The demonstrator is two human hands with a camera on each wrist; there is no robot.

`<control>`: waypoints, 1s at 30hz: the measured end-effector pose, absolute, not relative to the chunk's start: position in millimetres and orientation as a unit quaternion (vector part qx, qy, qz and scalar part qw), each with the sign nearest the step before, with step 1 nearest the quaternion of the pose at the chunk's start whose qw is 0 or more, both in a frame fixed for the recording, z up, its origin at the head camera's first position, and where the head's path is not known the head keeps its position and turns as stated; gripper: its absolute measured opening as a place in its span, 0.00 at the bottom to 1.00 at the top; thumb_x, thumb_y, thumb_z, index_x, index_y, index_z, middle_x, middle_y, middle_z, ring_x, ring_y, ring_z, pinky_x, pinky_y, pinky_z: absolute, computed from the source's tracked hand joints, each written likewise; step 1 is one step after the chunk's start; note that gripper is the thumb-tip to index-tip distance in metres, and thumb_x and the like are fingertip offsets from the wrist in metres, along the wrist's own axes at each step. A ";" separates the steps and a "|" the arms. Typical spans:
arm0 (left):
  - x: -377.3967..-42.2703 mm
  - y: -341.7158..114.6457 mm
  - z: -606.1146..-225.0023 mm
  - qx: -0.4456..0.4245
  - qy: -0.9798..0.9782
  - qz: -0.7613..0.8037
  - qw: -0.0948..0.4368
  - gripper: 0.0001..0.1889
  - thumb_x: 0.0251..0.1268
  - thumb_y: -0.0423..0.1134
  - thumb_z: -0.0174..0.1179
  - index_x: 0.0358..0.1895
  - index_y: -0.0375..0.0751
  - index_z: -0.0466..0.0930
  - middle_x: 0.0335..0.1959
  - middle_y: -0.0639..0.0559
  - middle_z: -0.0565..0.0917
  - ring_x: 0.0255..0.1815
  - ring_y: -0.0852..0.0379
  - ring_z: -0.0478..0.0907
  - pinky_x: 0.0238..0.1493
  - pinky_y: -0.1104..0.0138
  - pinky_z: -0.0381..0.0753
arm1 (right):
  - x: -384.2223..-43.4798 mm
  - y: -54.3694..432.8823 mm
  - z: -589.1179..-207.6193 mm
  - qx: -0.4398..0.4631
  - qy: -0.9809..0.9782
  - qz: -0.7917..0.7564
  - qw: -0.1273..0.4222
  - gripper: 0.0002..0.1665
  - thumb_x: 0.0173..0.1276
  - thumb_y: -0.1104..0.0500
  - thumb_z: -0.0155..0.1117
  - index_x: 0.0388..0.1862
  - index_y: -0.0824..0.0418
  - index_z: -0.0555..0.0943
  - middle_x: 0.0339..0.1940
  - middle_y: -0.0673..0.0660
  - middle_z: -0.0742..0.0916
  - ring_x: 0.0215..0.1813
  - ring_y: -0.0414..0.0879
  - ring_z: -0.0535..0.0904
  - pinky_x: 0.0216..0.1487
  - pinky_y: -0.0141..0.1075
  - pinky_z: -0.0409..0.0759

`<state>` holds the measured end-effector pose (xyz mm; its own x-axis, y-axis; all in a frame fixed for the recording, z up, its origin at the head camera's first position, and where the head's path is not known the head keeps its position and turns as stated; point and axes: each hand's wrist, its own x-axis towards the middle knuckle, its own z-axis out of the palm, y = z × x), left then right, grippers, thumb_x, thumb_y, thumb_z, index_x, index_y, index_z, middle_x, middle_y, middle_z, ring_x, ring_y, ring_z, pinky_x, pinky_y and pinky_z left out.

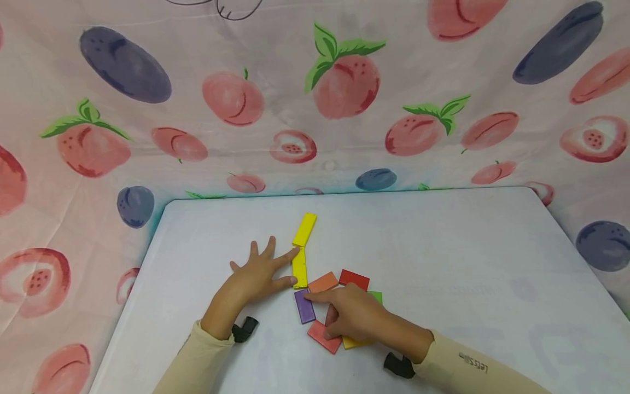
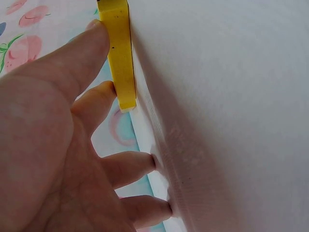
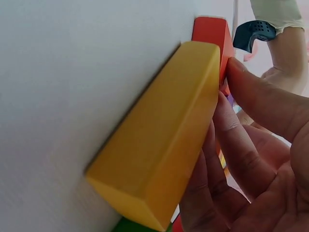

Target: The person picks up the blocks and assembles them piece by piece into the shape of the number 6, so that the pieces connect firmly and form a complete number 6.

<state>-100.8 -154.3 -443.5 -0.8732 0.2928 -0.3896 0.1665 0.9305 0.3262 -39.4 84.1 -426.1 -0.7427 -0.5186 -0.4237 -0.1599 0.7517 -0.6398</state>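
My left hand (image 1: 256, 276) has its fingers spread, with index fingertip and thumb against the left side of a yellow block (image 1: 299, 268). In the left wrist view that block (image 2: 121, 58) stays uncurled-around, merely touched. A second yellow block (image 1: 305, 230) slants up from its far end. My right hand (image 1: 356, 309) reaches its index finger onto a purple block (image 1: 305, 309), just below the lower yellow one. Its thumb touches a coral-red block (image 1: 322, 335). Orange (image 1: 322, 282), red (image 1: 355, 278), green (image 1: 376, 296) and golden-yellow (image 1: 354, 343) blocks continue the ring, partly hidden by the right hand.
The blocks lie on a white tabletop (image 1: 467, 246). A fruit-patterned cloth (image 1: 295, 54) hangs behind and beside it. Black wrist cameras sit at the left cuff (image 1: 245, 329) and the right cuff (image 1: 398, 365).
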 end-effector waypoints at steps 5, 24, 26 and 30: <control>-100.7 -153.9 -444.5 0.119 0.957 0.146 0.222 0.37 0.67 0.65 0.61 0.78 0.78 0.57 0.85 0.39 0.47 0.82 0.23 0.36 0.58 0.14 0.44 | -39.8 92.3 -423.8 -0.183 0.887 -0.299 0.300 0.44 0.57 0.56 0.80 0.73 0.40 0.75 0.24 0.37 0.83 0.26 0.36 0.78 0.28 0.31 0.79; -100.4 -153.9 -444.0 0.118 0.958 0.143 0.220 0.38 0.67 0.65 0.61 0.78 0.78 0.57 0.85 0.39 0.47 0.82 0.22 0.37 0.58 0.14 0.44 | -41.4 116.9 -421.6 -0.211 0.877 -0.291 0.318 0.26 0.56 0.61 0.81 0.55 0.51 0.86 0.23 0.38 0.84 0.28 0.35 0.79 0.32 0.28 0.80; -100.3 -153.8 -443.6 0.117 0.957 0.145 0.221 0.38 0.67 0.65 0.61 0.78 0.78 0.57 0.85 0.39 0.47 0.82 0.23 0.36 0.58 0.14 0.44 | -43.5 118.7 -419.7 -0.209 0.881 -0.295 0.304 0.25 0.56 0.60 0.80 0.54 0.51 0.86 0.24 0.37 0.85 0.31 0.35 0.79 0.34 0.28 0.80; -100.0 -153.5 -442.6 0.118 0.957 0.147 0.222 0.38 0.67 0.64 0.61 0.78 0.78 0.57 0.85 0.39 0.47 0.82 0.23 0.36 0.58 0.14 0.43 | -50.4 124.7 -415.8 -0.203 0.899 -0.306 0.240 0.21 0.59 0.59 0.79 0.53 0.52 0.87 0.26 0.37 0.85 0.32 0.36 0.79 0.35 0.28 0.81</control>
